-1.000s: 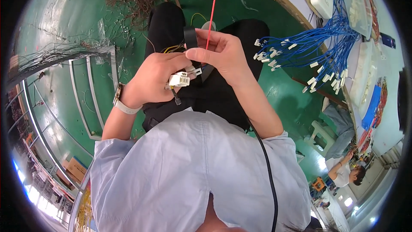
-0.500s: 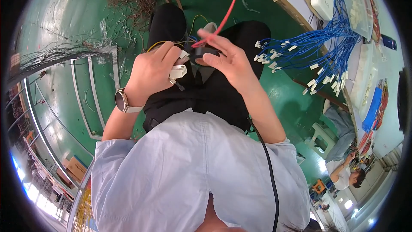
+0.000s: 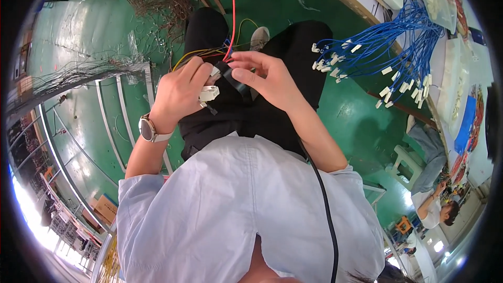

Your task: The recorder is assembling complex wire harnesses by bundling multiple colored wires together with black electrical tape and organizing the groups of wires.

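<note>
White connector (image 3: 208, 93) sat pinched in our left hand (image 3: 178, 94), held over the lap. Our right hand (image 3: 264, 76) pinched a black piece (image 3: 230, 76) just beside it, fingers curled. A red wire (image 3: 232, 10) ran up from between the hands. Blue wires (image 3: 382, 47) with white tips hung well apart, at right, above the green floor (image 3: 94, 36).

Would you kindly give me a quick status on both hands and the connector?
Left hand shut on white connector. Right hand pinching a black part beside it, red wire running up. Nothing blocking; blue wire bundle off right.
</note>
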Demonstrator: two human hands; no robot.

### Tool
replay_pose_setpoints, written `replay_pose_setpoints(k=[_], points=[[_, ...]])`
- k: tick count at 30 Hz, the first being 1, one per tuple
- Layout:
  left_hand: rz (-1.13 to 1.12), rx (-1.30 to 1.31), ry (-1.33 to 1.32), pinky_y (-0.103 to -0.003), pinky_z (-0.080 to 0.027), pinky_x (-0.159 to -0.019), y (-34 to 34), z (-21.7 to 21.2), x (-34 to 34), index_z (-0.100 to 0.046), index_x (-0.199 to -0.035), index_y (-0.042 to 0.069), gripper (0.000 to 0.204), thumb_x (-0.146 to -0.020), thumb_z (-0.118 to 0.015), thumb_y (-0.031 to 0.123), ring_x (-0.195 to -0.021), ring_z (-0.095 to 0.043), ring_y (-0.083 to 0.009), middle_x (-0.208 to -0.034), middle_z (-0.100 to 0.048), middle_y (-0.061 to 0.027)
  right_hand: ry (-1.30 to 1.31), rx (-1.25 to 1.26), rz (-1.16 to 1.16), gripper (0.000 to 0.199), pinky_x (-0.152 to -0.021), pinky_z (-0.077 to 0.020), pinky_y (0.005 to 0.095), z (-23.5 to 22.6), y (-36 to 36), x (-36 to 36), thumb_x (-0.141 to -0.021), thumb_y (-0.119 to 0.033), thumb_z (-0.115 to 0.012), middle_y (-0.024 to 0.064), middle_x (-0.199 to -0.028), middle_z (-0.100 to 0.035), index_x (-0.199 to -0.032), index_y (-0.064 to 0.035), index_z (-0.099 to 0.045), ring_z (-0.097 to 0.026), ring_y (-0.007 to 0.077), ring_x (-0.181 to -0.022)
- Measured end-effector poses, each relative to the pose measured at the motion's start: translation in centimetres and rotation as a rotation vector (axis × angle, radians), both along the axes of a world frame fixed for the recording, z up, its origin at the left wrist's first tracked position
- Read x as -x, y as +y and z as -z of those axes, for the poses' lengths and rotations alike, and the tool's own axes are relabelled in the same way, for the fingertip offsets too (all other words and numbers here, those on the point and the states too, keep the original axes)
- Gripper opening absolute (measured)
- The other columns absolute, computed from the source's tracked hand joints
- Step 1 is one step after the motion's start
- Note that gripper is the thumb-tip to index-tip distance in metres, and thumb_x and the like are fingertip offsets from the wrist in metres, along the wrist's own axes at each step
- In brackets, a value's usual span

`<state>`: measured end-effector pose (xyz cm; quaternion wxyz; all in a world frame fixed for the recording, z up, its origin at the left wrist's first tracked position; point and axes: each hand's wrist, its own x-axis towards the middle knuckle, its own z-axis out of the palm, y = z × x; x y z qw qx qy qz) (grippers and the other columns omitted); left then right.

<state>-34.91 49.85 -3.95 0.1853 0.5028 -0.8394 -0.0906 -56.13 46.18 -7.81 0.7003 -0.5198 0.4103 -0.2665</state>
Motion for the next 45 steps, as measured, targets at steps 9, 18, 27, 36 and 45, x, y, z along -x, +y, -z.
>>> replay_pose_setpoints(k=[9,18,27,36,45], points=[[-0.064,-0.240,-0.130,-0.033,-0.050,-0.053,0.0,-1.0,1.1,-0.052,-0.128,0.010,0.062,-0.068,-0.069,0.003,-0.070,-0.061,-0.0231,-0.098,-0.053,-0.0040,-0.137,-0.026,0.126,0.046,-0.078,-0.0494,0.0257,0.0,0.4,-1.2,-0.081,-0.019,-0.075,0.0061,-0.101,-0.065,-0.119,-0.0011,-0.056,-0.062,0.0120,-0.092],[-0.179,-0.205,0.014,-0.036,-0.050,-0.057,0.5,0.2,2.5,-0.052,-0.121,0.007,0.062,-0.061,-0.067,-0.003,-0.076,-0.061,-0.0283,-0.099,-0.053,-0.0073,-0.113,0.079,0.273,0.043,-0.068,-0.0421,0.0212,-1.4,1.1,-0.8,-0.073,0.000,-0.061,0.0052,-0.096,-0.065,-0.115,0.0014,-0.051,-0.056,0.0062,-0.082],[-0.298,-0.216,0.295,-0.038,-0.047,-0.064,0.8,1.0,3.8,-0.052,-0.110,0.003,0.045,-0.068,-0.055,-0.011,-0.076,-0.056,-0.0386,-0.092,-0.052,-0.0152,0.202,0.218,0.190,0.017,-0.067,-0.0416,0.0231,-1.4,0.6,-0.7,-0.074,-0.003,-0.064,0.0045,-0.082,-0.063,-0.090,0.0003,-0.062,-0.054,0.0096,-0.074],[-0.202,-0.262,0.179,-0.038,-0.048,-0.061,0.9,0.1,3.6,-0.053,-0.111,0.004,0.046,-0.068,-0.060,-0.010,-0.077,-0.058,-0.0347,-0.095,-0.054,-0.0120,0.141,0.177,0.108,0.013,-0.072,-0.0450,0.0282,-2.1,-1.1,0.9,-0.075,-0.011,-0.075,0.0052,-0.076,-0.061,-0.082,-0.0009,-0.070,-0.057,0.0139,-0.077],[-0.196,-0.246,0.409,-0.037,-0.048,-0.062,0.4,0.5,3.8,-0.053,-0.107,0.003,0.036,-0.072,-0.059,-0.008,-0.074,-0.058,-0.0330,-0.091,-0.052,-0.0123,0.326,0.533,0.275,0.008,-0.074,-0.0463,0.0321,-2.7,0.4,-0.2,-0.073,-0.010,-0.074,0.0041,-0.081,-0.065,-0.077,-0.0053,-0.068,-0.057,0.0203,-0.083]])
